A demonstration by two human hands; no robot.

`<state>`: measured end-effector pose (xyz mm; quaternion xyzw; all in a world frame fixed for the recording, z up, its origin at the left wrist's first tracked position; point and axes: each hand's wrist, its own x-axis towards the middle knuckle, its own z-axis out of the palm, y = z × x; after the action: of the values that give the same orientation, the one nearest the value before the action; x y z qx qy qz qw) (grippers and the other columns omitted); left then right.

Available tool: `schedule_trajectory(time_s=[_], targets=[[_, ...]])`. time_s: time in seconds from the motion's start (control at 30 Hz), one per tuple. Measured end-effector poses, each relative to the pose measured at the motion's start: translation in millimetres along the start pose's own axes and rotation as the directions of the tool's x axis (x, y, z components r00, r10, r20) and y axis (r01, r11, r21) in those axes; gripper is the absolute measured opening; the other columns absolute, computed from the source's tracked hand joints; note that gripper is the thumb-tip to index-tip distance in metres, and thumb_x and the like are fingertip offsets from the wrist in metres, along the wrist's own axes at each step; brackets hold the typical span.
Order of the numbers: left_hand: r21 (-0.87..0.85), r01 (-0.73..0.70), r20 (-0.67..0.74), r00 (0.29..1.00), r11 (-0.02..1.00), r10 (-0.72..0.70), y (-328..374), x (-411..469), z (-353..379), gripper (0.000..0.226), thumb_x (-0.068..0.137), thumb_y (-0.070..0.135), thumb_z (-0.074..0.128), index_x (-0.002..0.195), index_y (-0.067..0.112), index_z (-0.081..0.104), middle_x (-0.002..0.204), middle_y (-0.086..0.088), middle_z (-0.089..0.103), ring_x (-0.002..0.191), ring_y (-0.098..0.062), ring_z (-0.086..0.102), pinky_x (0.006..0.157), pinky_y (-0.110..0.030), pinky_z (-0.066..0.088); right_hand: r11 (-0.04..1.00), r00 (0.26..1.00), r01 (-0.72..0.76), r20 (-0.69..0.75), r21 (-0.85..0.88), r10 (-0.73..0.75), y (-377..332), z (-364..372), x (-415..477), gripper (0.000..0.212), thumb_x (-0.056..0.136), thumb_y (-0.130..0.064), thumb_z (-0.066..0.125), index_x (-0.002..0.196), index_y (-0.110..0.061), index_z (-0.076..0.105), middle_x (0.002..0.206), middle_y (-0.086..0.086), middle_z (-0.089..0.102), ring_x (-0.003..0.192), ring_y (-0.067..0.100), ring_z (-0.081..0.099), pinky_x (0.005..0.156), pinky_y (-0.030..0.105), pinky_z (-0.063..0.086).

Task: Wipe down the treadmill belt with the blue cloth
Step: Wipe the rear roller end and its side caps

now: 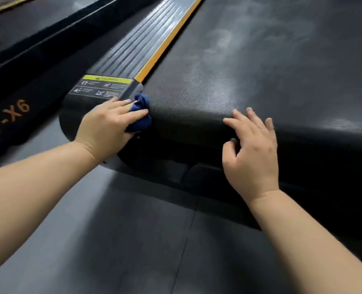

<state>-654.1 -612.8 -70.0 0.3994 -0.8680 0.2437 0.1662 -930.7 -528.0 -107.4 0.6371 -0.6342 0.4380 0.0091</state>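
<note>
Cloth: blue (141,123), bunched at the rear left corner of the belt (260,71), touching its edge.
Left hand (105,124): grips the cloth, fingers laid over its top; the thumb is hidden.
Right hand (252,158): fingers spread, holding nothing, tips touching the belt's rounded rear edge, well apart from the cloth, to its right.
Belt: dark, textured, pale smears farther up.
Rail (137,43): ribbed, orange-edged; a label (101,88) sits just beyond the left hand.
</note>
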Motion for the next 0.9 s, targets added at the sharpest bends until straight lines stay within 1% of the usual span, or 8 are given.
schedule_trajectory(time_s=[0.1, 0.23, 0.37, 0.47, 0.53, 0.7, 0.8, 0.9], targets=[[-0.131, 0.0, -0.092, 0.996, 0.991, -0.012, 45.7, 21.7, -12.2, 0.035, 0.084, 0.025, 0.062, 0.115, 0.011, 0.066, 0.104, -0.011, 0.07, 0.087, -0.034, 0.066, 0.078, -0.042, 0.053, 1.0, 0.997, -0.01, -0.073, 0.029, 0.012, 14.7, -21.5, -9.6, 0.04, 0.079, -0.012, 0.045, 0.113, -0.015, 0.066, 0.127, 0.001, 0.061, 0.131, 0.021, 0.045, 0.114, 0.044, 0.024], [-0.336, -0.182, -0.04, 0.983, 0.924, 0.179, 134.2, 80.7, -25.2, 0.052, 0.075, 0.027, 0.056, 0.122, 0.005, 0.055, 0.124, -0.013, 0.058, 0.102, -0.033, 0.056, 0.094, -0.037, 0.042, 0.998, 0.986, -0.046, -0.16, -0.039, 0.039, 50.1, -58.1, -24.4, 0.04, 0.075, -0.011, 0.047, 0.108, -0.015, 0.068, 0.124, 0.002, 0.062, 0.125, 0.023, 0.05, 0.108, 0.046, 0.031], [-0.468, -0.226, 0.012, 0.965, 0.854, 0.262, 199.4, 130.3, -34.0, 0.053, 0.067, 0.03, 0.052, 0.114, 0.006, 0.052, 0.11, -0.015, 0.055, 0.094, -0.027, 0.053, 0.082, -0.026, 0.039, 0.99, 0.953, -0.133, -0.279, -0.045, 0.115, 92.1, -104.3, -39.2, 0.036, 0.077, -0.008, 0.048, 0.105, -0.012, 0.069, 0.119, 0.005, 0.064, 0.115, 0.025, 0.055, 0.103, 0.038, 0.038], [-0.506, -0.287, -0.123, 0.958, 0.814, 0.261, 240.1, 158.1, -38.1, 0.049, 0.067, 0.031, 0.059, 0.112, 0.009, 0.056, 0.102, -0.01, 0.064, 0.092, -0.021, 0.05, 0.081, -0.027, 0.039, 0.963, 0.905, -0.232, -0.332, 0.135, 0.264, 113.6, -133.1, -49.2, 0.027, 0.086, -0.013, 0.047, 0.102, -0.01, 0.069, 0.104, 0.002, 0.066, 0.098, 0.018, 0.06, 0.093, 0.029, 0.045], [-0.481, -0.351, -0.211, 0.936, 0.803, 0.283, 271.3, 173.9, -40.0, 0.043, 0.069, 0.032, 0.063, 0.107, 0.012, 0.061, 0.094, -0.004, 0.068, 0.091, -0.02, 0.05, 0.083, -0.032, 0.041, 0.828, 0.824, -0.383, -0.252, 0.41, 0.507, 112.2, -148.9, -52.5, 0.029, 0.09, -0.033, 0.046, 0.1, -0.017, 0.068, 0.092, -0.004, 0.068, 0.085, 0.016, 0.064, 0.081, 0.036, 0.052], [-0.791, -0.311, -0.054, 0.894, 0.527, 0.446, 349.0, 193.4, -50.1, 0.046, 0.069, 0.023, 0.057, 0.115, 0.021, 0.061, 0.129, 0.008, 0.057, 0.113, -0.008, 0.053, 0.096, -0.021, 0.041, 0.063, 0.536, -0.42, 0.192, 0.905, 0.822, 112.0, -177.5, -61.0, 0.02, 0.096, -0.036, 0.05, 0.106, -0.021, 0.061, 0.086, -0.005, 0.07, 0.073, 0.015, 0.066, 0.063, 0.031, 0.054], [-0.868, -0.177, 0.019, 0.921, 0.463, 0.388, 349.0, 196.6, -47.4, 0.051, 0.066, 0.017, 0.053, 0.115, 0.027, 0.061, 0.139, 0.011, 0.049, 0.119, -0.001, 0.051, 0.1, -0.021, 0.042, -0.014, 0.429, -0.361, 0.18, 0.932, 0.885, 118.6, -176.5, -67.8, 0.009, 0.092, -0.016, 0.059, 0.1, -0.015, 0.059, 0.09, 0.003, 0.069, 0.075, 0.017, 0.065, 0.065, 0.03, 0.055], [-0.777, -0.093, 0.067, 0.971, 0.623, 0.228, 326.1, 196.3, -36.7, 0.048, 0.072, 0.026, 0.05, 0.118, 0.034, 0.061, 0.138, 0.019, 0.048, 0.124, -0.006, 0.048, 0.105, -0.022, 0.033, -0.051, 0.197, -0.406, 0.142, 0.912, 0.97, 118.4, -167.6, -78.1, 0.018, 0.086, -0.007, 0.065, 0.098, -0.014, 0.054, 0.094, 0.003, 0.064, 0.065, 0.009, 0.068, 0.064, 0.025, 0.055]])
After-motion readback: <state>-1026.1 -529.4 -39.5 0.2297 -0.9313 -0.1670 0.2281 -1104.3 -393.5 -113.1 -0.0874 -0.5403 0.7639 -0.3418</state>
